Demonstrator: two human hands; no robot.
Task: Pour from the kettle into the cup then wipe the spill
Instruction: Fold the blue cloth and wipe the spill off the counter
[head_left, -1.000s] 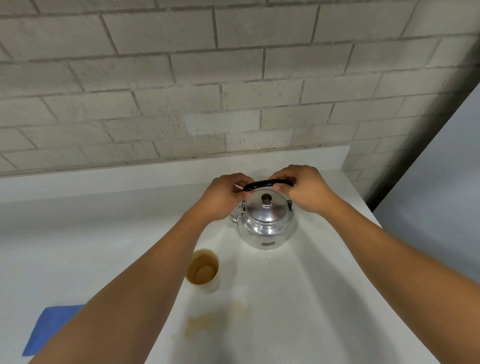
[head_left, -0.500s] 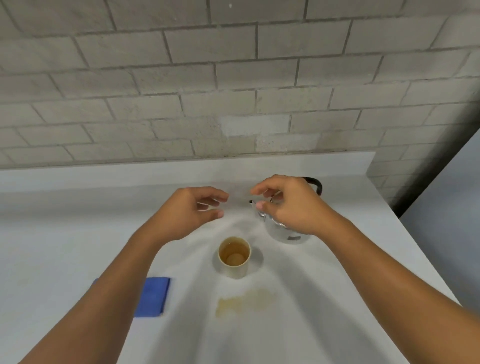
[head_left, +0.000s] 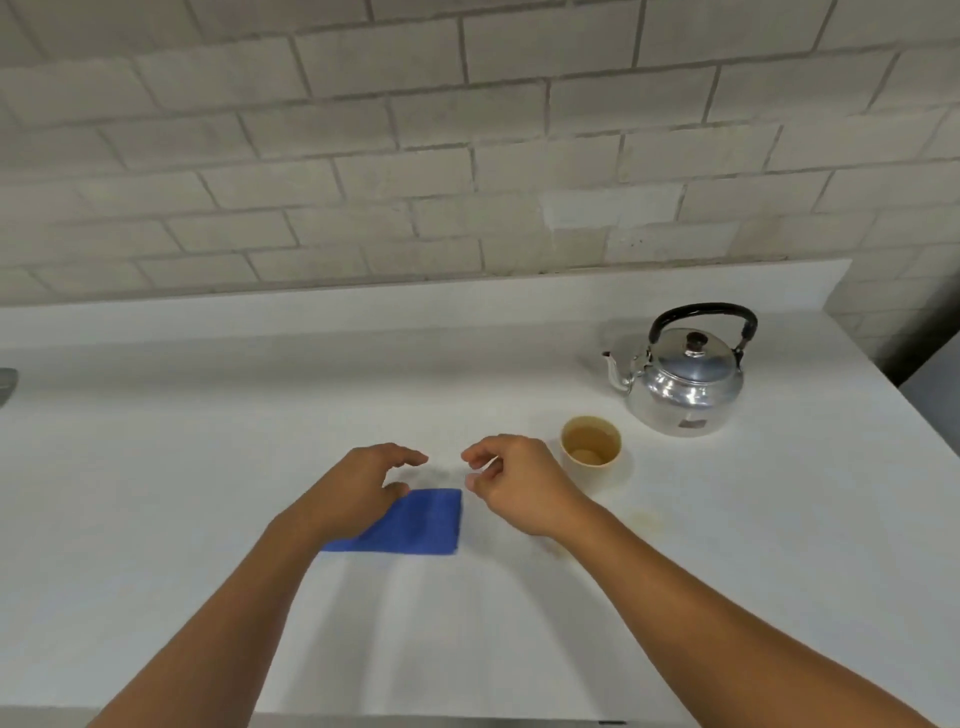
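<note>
A shiny metal kettle (head_left: 684, 384) with a black handle stands upright at the back right of the white counter (head_left: 208, 441). In front of it, to its left, a small tan cup (head_left: 591, 451) holds brownish liquid. A faint brown spill (head_left: 644, 522) marks the counter near the cup, partly hidden by my right forearm. A folded blue cloth (head_left: 421, 522) lies flat in the middle. My left hand (head_left: 358, 486) hovers over the cloth's left part with fingers apart, holding nothing. My right hand (head_left: 517, 480) hangs just right of the cloth, fingers loosely curled and empty.
A grey brick wall (head_left: 467, 156) rises behind the counter's raised back ledge. The counter ends at the right past the kettle, beside a grey panel (head_left: 935, 374). A dark grey object (head_left: 6, 384) shows at the far left edge.
Both hands have let go of the kettle and moved left and toward me, to the blue cloth. The view has swung left, so the kettle and cup now sit at the right.
</note>
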